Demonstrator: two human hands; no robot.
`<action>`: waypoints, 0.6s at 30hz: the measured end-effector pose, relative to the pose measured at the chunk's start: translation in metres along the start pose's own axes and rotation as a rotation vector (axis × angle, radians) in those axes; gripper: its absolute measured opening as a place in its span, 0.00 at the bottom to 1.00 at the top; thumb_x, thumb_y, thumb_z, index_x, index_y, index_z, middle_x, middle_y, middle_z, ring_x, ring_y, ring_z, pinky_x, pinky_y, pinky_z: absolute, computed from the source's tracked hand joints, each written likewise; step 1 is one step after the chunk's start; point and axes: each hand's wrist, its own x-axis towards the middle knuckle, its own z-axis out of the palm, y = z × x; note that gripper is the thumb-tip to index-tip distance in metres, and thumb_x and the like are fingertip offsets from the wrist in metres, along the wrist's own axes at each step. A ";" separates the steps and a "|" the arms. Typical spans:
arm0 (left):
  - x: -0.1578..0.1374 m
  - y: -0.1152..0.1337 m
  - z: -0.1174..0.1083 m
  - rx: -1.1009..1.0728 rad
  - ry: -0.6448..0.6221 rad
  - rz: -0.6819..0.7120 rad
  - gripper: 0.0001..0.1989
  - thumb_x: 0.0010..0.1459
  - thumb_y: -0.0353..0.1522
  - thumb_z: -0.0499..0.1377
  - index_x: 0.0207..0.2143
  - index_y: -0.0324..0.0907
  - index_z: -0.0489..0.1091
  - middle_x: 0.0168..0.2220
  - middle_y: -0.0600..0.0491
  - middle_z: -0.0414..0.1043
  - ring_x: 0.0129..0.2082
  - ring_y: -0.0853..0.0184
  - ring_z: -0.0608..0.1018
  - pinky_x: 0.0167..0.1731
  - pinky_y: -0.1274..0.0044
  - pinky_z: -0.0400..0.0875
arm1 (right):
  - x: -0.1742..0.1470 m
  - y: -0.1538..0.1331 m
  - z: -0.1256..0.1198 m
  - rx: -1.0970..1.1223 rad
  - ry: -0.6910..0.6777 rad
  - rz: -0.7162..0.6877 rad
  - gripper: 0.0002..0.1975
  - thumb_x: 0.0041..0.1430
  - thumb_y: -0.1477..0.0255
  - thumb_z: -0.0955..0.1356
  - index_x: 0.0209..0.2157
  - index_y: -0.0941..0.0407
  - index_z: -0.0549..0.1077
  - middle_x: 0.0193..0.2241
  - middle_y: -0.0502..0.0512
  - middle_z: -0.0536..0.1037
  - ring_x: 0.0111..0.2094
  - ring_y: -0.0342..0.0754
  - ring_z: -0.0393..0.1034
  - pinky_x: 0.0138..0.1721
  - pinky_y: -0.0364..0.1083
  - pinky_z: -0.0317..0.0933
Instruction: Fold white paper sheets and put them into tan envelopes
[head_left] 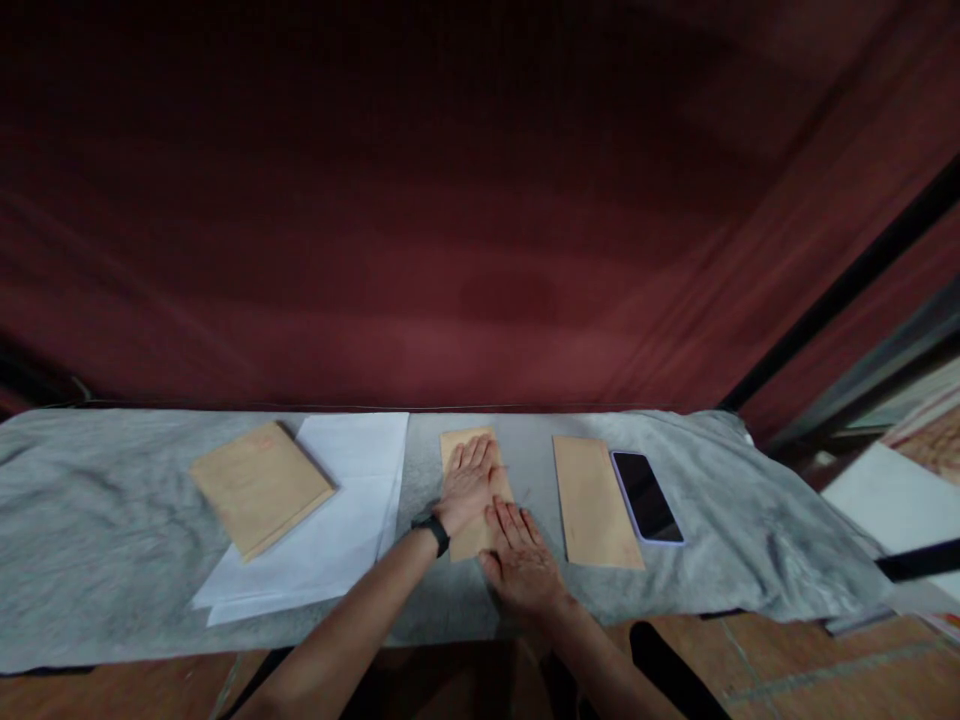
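A brown paper envelope (469,540) lies upright on the grey cloth in front of me, partly covered by my hands. My left hand (469,483), with a dark band on its wrist, rests flat on the envelope's upper half, fingers stretched out. Lower down, my right hand (523,560) lies flat across the envelope's right edge, its fingers extended. Neither hand grips anything. To the right is a second brown envelope (598,505), lying flat. Further left, a stack of brown envelopes (262,485) sits askew on white paper sheets (352,530).
A phone with a pale purple case (648,498) lies right of the second envelope. Grey cloth (97,530) covers the narrow table. Behind it hangs a dark red curtain (480,250), with a black bar (832,290) at the right. Tiled floor (810,650) shows below.
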 end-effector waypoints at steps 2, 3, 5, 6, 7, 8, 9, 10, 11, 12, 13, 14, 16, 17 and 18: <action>0.021 -0.002 0.003 0.024 -0.007 -0.016 0.28 0.70 0.38 0.41 0.69 0.38 0.54 0.71 0.46 0.51 0.71 0.60 0.54 0.69 0.62 0.46 | 0.000 0.000 0.002 0.016 0.002 -0.002 0.30 0.70 0.64 0.60 0.69 0.60 0.56 0.69 0.61 0.55 0.70 0.54 0.51 0.69 0.56 0.48; 0.029 -0.004 0.003 0.029 -0.008 -0.026 0.29 0.70 0.38 0.41 0.69 0.37 0.54 0.71 0.45 0.51 0.71 0.60 0.53 0.69 0.62 0.46 | 0.000 0.000 0.003 0.025 0.002 -0.004 0.30 0.70 0.64 0.60 0.69 0.60 0.56 0.69 0.61 0.55 0.70 0.55 0.51 0.69 0.56 0.48; 0.040 -0.006 0.003 0.034 -0.007 -0.047 0.30 0.70 0.39 0.40 0.69 0.36 0.53 0.71 0.45 0.51 0.71 0.60 0.53 0.69 0.63 0.46 | -0.001 -0.001 0.003 0.046 -0.006 -0.004 0.31 0.69 0.65 0.61 0.69 0.61 0.55 0.69 0.62 0.55 0.69 0.55 0.51 0.69 0.57 0.48; 0.042 -0.008 0.003 0.035 -0.002 -0.052 0.30 0.70 0.39 0.39 0.69 0.36 0.53 0.71 0.45 0.52 0.71 0.60 0.53 0.69 0.63 0.46 | -0.001 0.000 0.002 0.060 -0.013 0.000 0.30 0.70 0.65 0.60 0.69 0.61 0.56 0.69 0.63 0.55 0.69 0.56 0.51 0.69 0.57 0.48; 0.043 -0.009 0.003 0.036 0.003 -0.049 0.30 0.70 0.39 0.39 0.70 0.36 0.53 0.70 0.45 0.53 0.71 0.60 0.53 0.69 0.63 0.45 | 0.000 0.001 0.000 0.078 -0.023 0.005 0.30 0.70 0.65 0.60 0.69 0.61 0.57 0.69 0.63 0.56 0.69 0.56 0.52 0.69 0.57 0.49; 0.041 -0.010 0.004 0.037 0.007 -0.037 0.30 0.70 0.40 0.39 0.70 0.37 0.52 0.70 0.45 0.54 0.71 0.61 0.53 0.69 0.63 0.45 | 0.001 0.003 -0.002 0.102 -0.036 0.007 0.29 0.70 0.66 0.60 0.68 0.61 0.57 0.69 0.63 0.56 0.69 0.55 0.52 0.69 0.57 0.49; 0.037 -0.010 0.006 0.039 0.009 -0.016 0.30 0.70 0.40 0.39 0.70 0.38 0.52 0.70 0.46 0.54 0.71 0.61 0.53 0.69 0.63 0.45 | 0.002 0.007 -0.005 0.134 -0.052 0.004 0.28 0.70 0.67 0.60 0.68 0.60 0.59 0.69 0.62 0.57 0.69 0.55 0.52 0.69 0.57 0.49; 0.032 -0.011 0.007 0.040 0.008 0.012 0.30 0.70 0.40 0.39 0.70 0.38 0.52 0.70 0.46 0.54 0.71 0.61 0.54 0.69 0.63 0.45 | 0.004 0.012 -0.009 0.176 -0.069 -0.005 0.27 0.70 0.68 0.60 0.67 0.59 0.60 0.69 0.62 0.58 0.69 0.54 0.53 0.69 0.56 0.49; 0.025 -0.011 0.009 0.041 0.004 0.041 0.30 0.70 0.39 0.39 0.70 0.39 0.52 0.70 0.46 0.54 0.71 0.62 0.54 0.69 0.63 0.45 | 0.006 0.017 -0.013 0.226 -0.087 -0.021 0.26 0.70 0.69 0.59 0.66 0.58 0.62 0.68 0.61 0.60 0.69 0.52 0.54 0.68 0.55 0.50; 0.017 -0.011 0.010 0.041 0.001 0.067 0.29 0.70 0.39 0.39 0.70 0.39 0.52 0.70 0.47 0.54 0.71 0.62 0.54 0.69 0.63 0.45 | 0.008 0.023 -0.017 0.285 -0.102 -0.042 0.24 0.70 0.71 0.59 0.65 0.57 0.64 0.67 0.59 0.62 0.68 0.51 0.56 0.68 0.54 0.51; 0.008 -0.010 0.011 0.040 -0.002 0.088 0.29 0.71 0.39 0.39 0.70 0.39 0.52 0.70 0.47 0.54 0.71 0.62 0.54 0.69 0.63 0.45 | 0.011 0.028 -0.020 0.347 -0.108 -0.058 0.23 0.69 0.73 0.59 0.63 0.56 0.67 0.66 0.59 0.65 0.66 0.49 0.58 0.67 0.54 0.53; 0.000 -0.009 0.012 0.038 -0.004 0.105 0.29 0.71 0.39 0.38 0.70 0.39 0.51 0.71 0.47 0.53 0.71 0.62 0.54 0.69 0.63 0.45 | 0.014 0.033 -0.023 0.412 -0.105 -0.059 0.23 0.67 0.76 0.59 0.60 0.56 0.70 0.63 0.58 0.69 0.65 0.48 0.61 0.66 0.53 0.56; -0.016 -0.006 0.012 0.031 -0.011 0.130 0.29 0.71 0.40 0.38 0.70 0.39 0.50 0.71 0.47 0.52 0.71 0.62 0.54 0.69 0.63 0.46 | 0.020 0.040 -0.028 0.537 -0.085 -0.042 0.21 0.66 0.78 0.59 0.54 0.55 0.76 0.58 0.58 0.75 0.61 0.47 0.67 0.63 0.51 0.60; -0.023 -0.005 0.012 0.026 -0.018 0.141 0.29 0.71 0.39 0.38 0.70 0.39 0.50 0.71 0.47 0.52 0.71 0.62 0.54 0.69 0.63 0.46 | 0.022 0.042 -0.030 0.590 -0.075 -0.033 0.20 0.66 0.78 0.60 0.51 0.55 0.77 0.55 0.58 0.77 0.59 0.47 0.69 0.62 0.51 0.62; -0.029 -0.002 0.012 0.021 -0.029 0.152 0.29 0.71 0.39 0.38 0.70 0.39 0.50 0.71 0.47 0.51 0.71 0.62 0.54 0.69 0.63 0.46 | 0.023 0.043 -0.031 0.631 -0.069 -0.023 0.19 0.65 0.77 0.60 0.49 0.54 0.79 0.53 0.57 0.79 0.57 0.48 0.71 0.61 0.51 0.63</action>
